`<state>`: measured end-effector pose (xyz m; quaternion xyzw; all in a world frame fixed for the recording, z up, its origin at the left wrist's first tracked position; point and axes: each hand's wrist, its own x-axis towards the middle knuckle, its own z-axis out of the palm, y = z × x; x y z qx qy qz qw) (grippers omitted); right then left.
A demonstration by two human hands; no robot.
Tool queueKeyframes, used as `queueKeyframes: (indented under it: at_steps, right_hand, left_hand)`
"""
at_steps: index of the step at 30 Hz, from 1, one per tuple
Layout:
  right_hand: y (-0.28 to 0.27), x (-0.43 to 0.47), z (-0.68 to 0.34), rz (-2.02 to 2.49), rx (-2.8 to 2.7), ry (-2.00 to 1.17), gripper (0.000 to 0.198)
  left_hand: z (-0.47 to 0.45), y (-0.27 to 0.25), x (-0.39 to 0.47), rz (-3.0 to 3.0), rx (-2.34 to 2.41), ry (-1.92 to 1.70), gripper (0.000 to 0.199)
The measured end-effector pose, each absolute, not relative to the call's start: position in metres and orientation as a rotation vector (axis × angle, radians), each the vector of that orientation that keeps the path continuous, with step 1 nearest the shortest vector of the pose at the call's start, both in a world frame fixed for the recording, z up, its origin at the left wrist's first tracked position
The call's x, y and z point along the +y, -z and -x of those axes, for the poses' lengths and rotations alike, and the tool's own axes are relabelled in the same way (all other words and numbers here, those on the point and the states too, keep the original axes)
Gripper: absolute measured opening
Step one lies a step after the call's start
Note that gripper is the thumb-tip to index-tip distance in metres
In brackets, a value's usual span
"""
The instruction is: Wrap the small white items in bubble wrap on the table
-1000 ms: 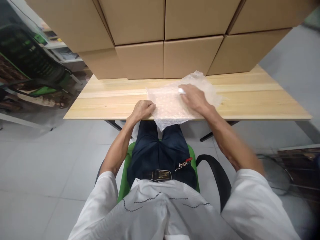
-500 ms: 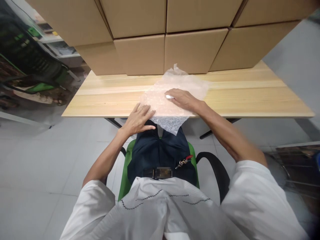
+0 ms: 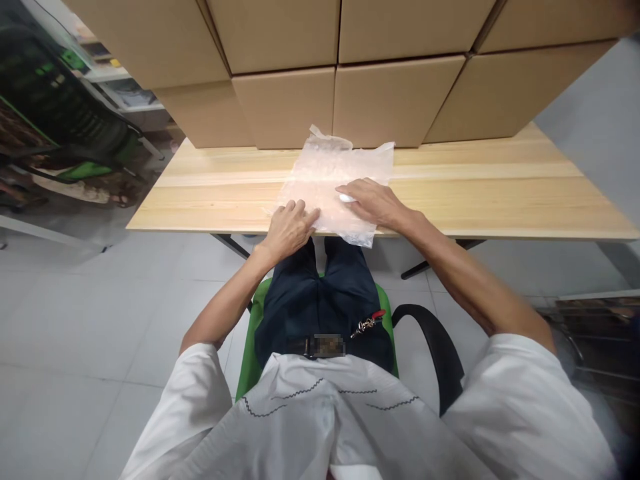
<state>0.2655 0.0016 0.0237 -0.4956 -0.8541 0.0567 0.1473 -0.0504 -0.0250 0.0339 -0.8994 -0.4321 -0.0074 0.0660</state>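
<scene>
A translucent sheet of bubble wrap (image 3: 333, 167) lies on the wooden table (image 3: 470, 193), one corner hanging over the front edge. At its near left corner my left hand (image 3: 293, 227) has its fingers bent down and closed on the wrap. My right hand (image 3: 375, 202) rests over the right part of the sheet. Between its thumb and fingers it grips a small, smooth white object (image 3: 346, 198); most of this object is hidden by the hand, so its kind does not show.
Stacked cardboard boxes (image 3: 285, 107) stand along the table's back edge. I sit on a green chair (image 3: 249, 353) with a black armrest (image 3: 435, 340). Another dark chair (image 3: 55, 107) and a white shelf (image 3: 113, 77) are at the left.
The bubble wrap has turned and shifted left, with less of it hanging over the front edge. My left hand's spread fingers have curled onto the wrap. My right hand keeps the white object.
</scene>
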Motion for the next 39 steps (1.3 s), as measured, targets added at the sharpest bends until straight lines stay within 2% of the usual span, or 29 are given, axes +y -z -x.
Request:
queueKeyframes:
  at_steps: [7,10,17,21,27,34,39]
  right_hand:
    - [-0.015,-0.006,-0.256,1.472,-2.454,-0.194,0.07]
    - [-0.016,-0.012,-0.257,1.435,-2.456,-0.244,0.073]
    - [-0.017,-0.03,-0.245,1.526,-2.398,-0.169,0.064]
    - [-0.029,-0.046,-0.215,1.79,-2.304,-0.012,0.054]
    - [-0.047,-0.053,-0.188,1.98,-2.298,-0.077,0.056]
    - [-0.054,-0.031,-0.18,2.034,-2.251,-0.161,0.06]
    - [-0.053,-0.017,-0.159,2.117,-2.113,-0.189,0.057]
  left_hand:
    - [0.047,-0.04,-0.01,2.725,-1.272,0.001,0.051]
    - [0.051,-0.03,-0.011,2.82,-1.099,0.099,0.056]
    - [0.06,-0.011,0.016,2.992,-0.811,0.231,0.06]
    - [0.068,-0.016,0.059,2.995,-0.929,0.278,0.056]
    - [0.069,-0.007,0.107,2.95,-1.156,0.42,0.071]
    - [0.042,0.002,0.136,3.025,-1.098,0.503,0.047]
    - [0.042,0.002,0.143,3.073,-1.087,0.537,0.047]
